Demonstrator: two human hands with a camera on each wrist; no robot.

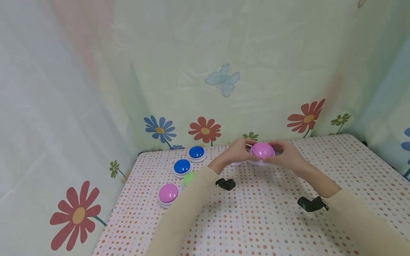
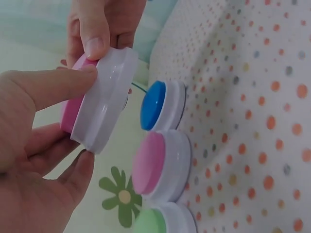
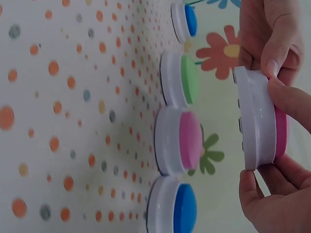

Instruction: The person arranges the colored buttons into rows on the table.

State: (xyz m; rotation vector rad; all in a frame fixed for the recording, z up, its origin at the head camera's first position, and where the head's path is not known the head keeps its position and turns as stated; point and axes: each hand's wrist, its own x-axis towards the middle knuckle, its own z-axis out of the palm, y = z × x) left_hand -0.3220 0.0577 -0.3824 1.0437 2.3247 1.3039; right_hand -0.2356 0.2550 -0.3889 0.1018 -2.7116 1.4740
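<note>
Between both hands is a pink push button [image 1: 262,150] with a glossy dome on a white round base, raised over the table near its far edge. My left hand [image 1: 238,151] grips its left side, thumb on the near side and fingers around the back. My right hand [image 1: 288,158] holds the opposite side the same way, and the two thumbs nearly meet. Below it, in the right wrist view, a row of buttons stands on the cloth: a green button [image 3: 189,80], another pink button [image 3: 191,141] and a blue button [image 3: 185,208]. My hands mostly hide this row in the head view.
On the table's left side stand two blue buttons [image 1: 182,166], a pink button [image 1: 168,193] and a green button [image 1: 189,178] partly behind my left sleeve. A dotted cloth [image 1: 243,224] covers the table. A flowered curtain [image 1: 256,106] hangs close behind its far edge.
</note>
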